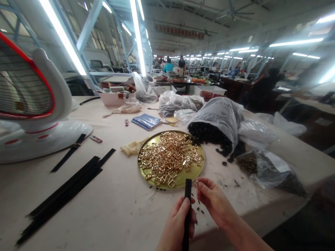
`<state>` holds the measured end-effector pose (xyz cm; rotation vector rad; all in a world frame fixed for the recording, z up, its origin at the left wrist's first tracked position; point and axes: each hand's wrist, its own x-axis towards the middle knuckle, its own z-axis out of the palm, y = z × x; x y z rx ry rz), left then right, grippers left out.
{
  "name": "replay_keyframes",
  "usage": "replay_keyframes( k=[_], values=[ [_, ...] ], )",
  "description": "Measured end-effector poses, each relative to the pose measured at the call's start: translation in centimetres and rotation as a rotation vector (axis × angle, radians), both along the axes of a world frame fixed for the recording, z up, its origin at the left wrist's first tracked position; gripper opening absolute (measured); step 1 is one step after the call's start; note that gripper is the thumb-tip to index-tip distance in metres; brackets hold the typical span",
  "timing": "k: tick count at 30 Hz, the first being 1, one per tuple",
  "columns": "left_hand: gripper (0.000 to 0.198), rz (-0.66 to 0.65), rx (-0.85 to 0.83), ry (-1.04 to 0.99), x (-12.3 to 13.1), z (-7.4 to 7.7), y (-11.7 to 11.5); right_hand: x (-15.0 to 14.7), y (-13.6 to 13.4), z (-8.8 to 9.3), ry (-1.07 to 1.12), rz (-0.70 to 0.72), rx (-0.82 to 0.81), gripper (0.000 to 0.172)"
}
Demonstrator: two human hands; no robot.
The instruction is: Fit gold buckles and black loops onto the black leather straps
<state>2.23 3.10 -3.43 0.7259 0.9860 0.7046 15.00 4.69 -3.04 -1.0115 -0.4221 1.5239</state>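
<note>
A worker's left hand grips a narrow black strap at a table, just on the near side of a round gold tray, while the right hand pinches a small gold buckle between thumb and fingertips. The strap's long axis runs away from the worker toward the tray, nearly straight up the view, and its upper end overlaps the tray's near rim to the eye. The buckle sits just to the right of that end, with a slim gap showing between them; the right hand, holding it, is the nearer to the strap's tip. Whether the two are level in height cannot be told from this single view.

On the tray lies a heap of buckles. More straps lie at an angle to the left of the tray; a grey bag spills dark pieces beyond it to the right.

The held strap's lower end is cut off by the bottom edge, and fingers cover part of its middle. Fingertips hide much of the buckle, leaving its shape hard to read. The dark pieces blur together.
</note>
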Motion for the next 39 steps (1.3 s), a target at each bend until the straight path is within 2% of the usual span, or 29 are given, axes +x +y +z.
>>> replay_keyframes(
  k=[4,7,12,14,18,23,30,32,36,39],
  values=[
    [0.039,-0.059,0.019,0.013,0.3,-0.9,0.0,-0.2,0.3,-0.2,0.059,-0.022,-0.012,0.029],
    [0.035,-0.104,0.192,0.194,-0.4,-1.1,0.2,-0.1,0.0,0.1,0.052,0.020,-0.015,0.029],
    [0.025,-0.202,0.621,0.576,-2.7,0.2,0.4,0.1,-1.0,0.3,0.034,0.092,-0.055,0.028],
    [0.024,-0.215,0.730,0.685,-3.4,0.8,0.2,0.1,-1.3,0.4,0.052,0.091,-0.077,0.029],
    [0.021,-0.156,0.870,0.879,-4.0,1.6,-0.6,0.0,-2.0,0.8,0.027,0.108,-0.074,0.029],
    [0.019,-0.105,0.889,0.822,-4.1,2.3,-1.5,-0.2,-3.1,1.7,-0.039,0.100,-0.001,0.032],
    [0.020,-0.159,0.969,0.892,-4.7,3.0,-2.3,-0.2,-4.5,2.4,-0.156,0.161,0.047,0.034],
    [0.023,-0.186,0.899,0.832,-4.4,3.1,-2.5,-0.4,-4.7,2.2,-0.242,0.138,0.089,0.033],
    [0.029,-0.239,0.665,0.588,-3.1,2.8,-3.1,-0.8,-4.5,1.7,-0.328,0.046,0.136,0.031],
    [0.026,-0.192,0.645,0.571,-2.5,2.5,-3.3,-0.9,-4.5,1.5,-0.289,0.017,0.131,0.030]
  ],
)
